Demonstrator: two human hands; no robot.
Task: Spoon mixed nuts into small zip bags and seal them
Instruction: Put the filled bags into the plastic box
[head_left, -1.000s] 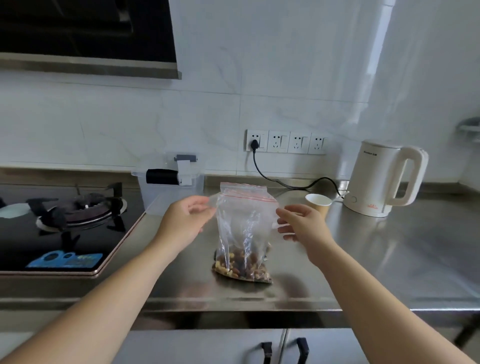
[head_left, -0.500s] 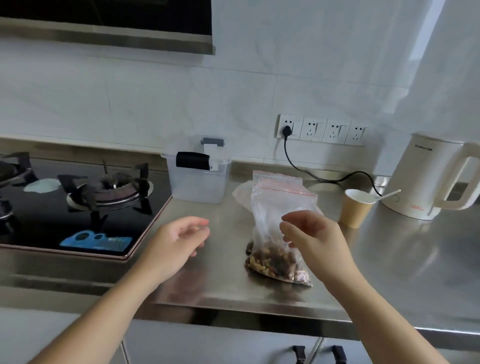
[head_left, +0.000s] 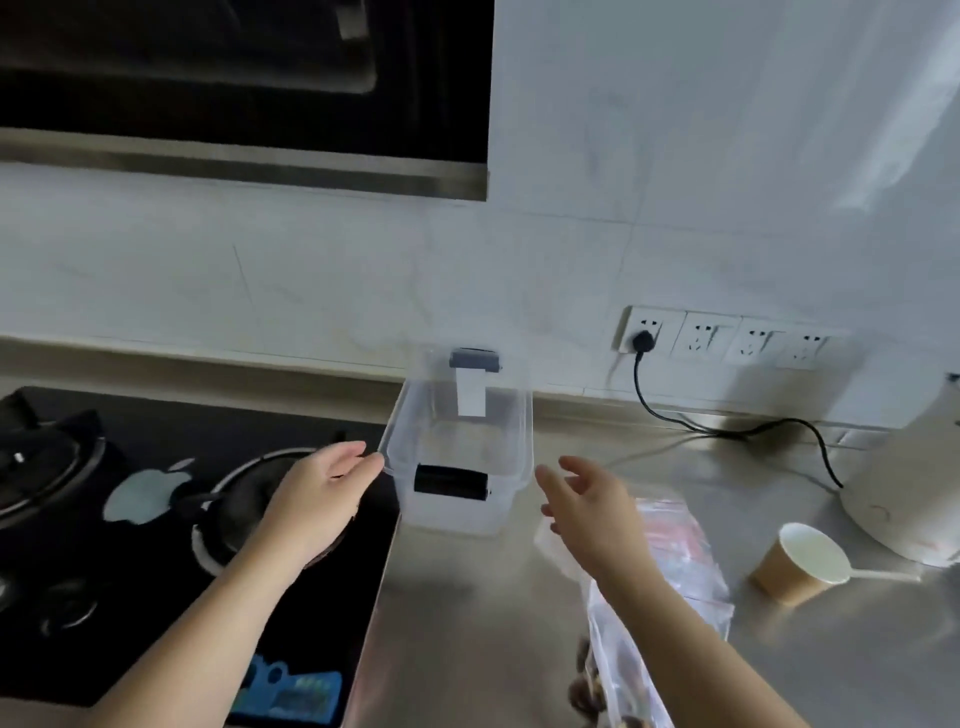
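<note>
L hand: fingers straight, tips touching L rim of clear container, frame centre. R hand: fingers spread, holding nothing, just R of container, not touching. Nut bag stands lower right behind R forearm; seal state unclear (blur). Paper cup w/ spoon right of it. Step, prob.: fetching container. Next: both hands grip its sides.

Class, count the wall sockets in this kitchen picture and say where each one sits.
4, in one row on the wall above the counter: the leftmost socket has a black plug in it, then the second, third and fourth sockets. None seems hidden.
</note>
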